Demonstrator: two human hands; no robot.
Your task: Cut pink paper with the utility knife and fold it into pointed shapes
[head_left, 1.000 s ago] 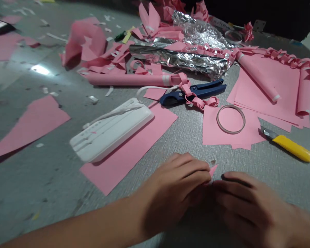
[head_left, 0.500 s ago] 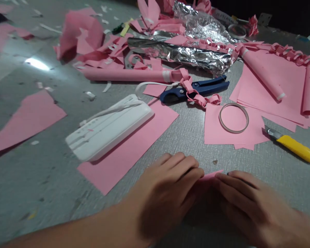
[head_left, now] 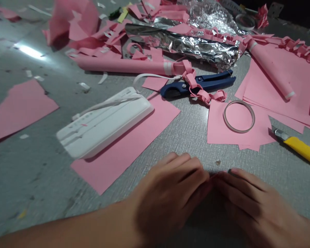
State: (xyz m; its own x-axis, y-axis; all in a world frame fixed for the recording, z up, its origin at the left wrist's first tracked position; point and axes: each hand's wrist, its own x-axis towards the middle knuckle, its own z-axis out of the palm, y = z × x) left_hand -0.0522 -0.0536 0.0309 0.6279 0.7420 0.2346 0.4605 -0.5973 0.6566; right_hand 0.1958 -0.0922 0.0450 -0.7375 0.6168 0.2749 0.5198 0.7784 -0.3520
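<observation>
**Here, both hands close over a pink scrap**

Head view: the left hand [head_left: 167, 196] and right hand [head_left: 250, 203] lie palm down at 6 o'clock. Their bent fingertips meet over a pink scrap [head_left: 214, 175], of which only a sliver shows; whether they pinch it or just press it I cannot tell. Bare grey table [head_left: 41, 179] lies open toward 9 o'clock. A pink sheet [head_left: 134, 144] edges in at 10 o'clock, a tape ring [head_left: 239, 116] sits at 1 o'clock, and a yellow knife [head_left: 303, 151] lies at 2 o'clock.
</observation>
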